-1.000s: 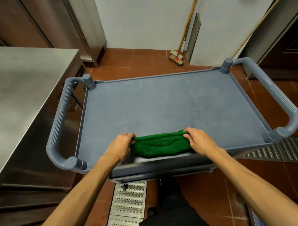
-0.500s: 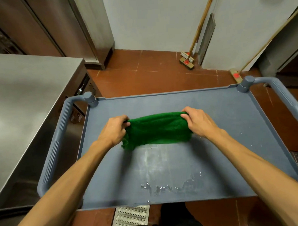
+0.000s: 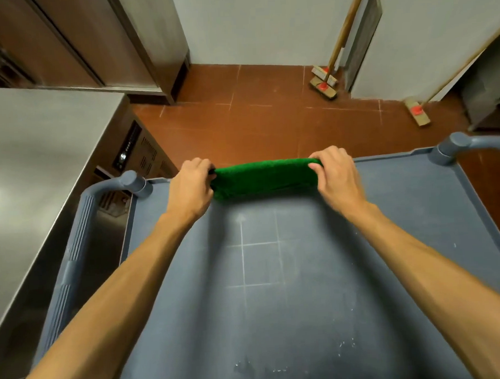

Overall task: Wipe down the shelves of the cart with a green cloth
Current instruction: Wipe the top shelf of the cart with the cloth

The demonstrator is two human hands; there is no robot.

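A folded green cloth (image 3: 264, 178) lies stretched across the far edge of the grey cart's top shelf (image 3: 304, 287). My left hand (image 3: 190, 189) grips the cloth's left end with curled fingers. My right hand (image 3: 338, 178) grips its right end the same way. Both arms reach out straight over the shelf. A damp sheen and thin streaks mark the shelf between my arms. The cart's lower shelves are hidden under the top one.
The cart's left handle (image 3: 74, 254) runs close beside a steel counter (image 3: 36, 175). Its right handle (image 3: 464, 144) shows at the far right corner. Two brooms (image 3: 324, 81) (image 3: 417, 114) lean on the white wall beyond red floor tiles.
Both hands have pushed the cloth from the shelf's near edge across its middle to the far edge. My view has moved forward over the cart.
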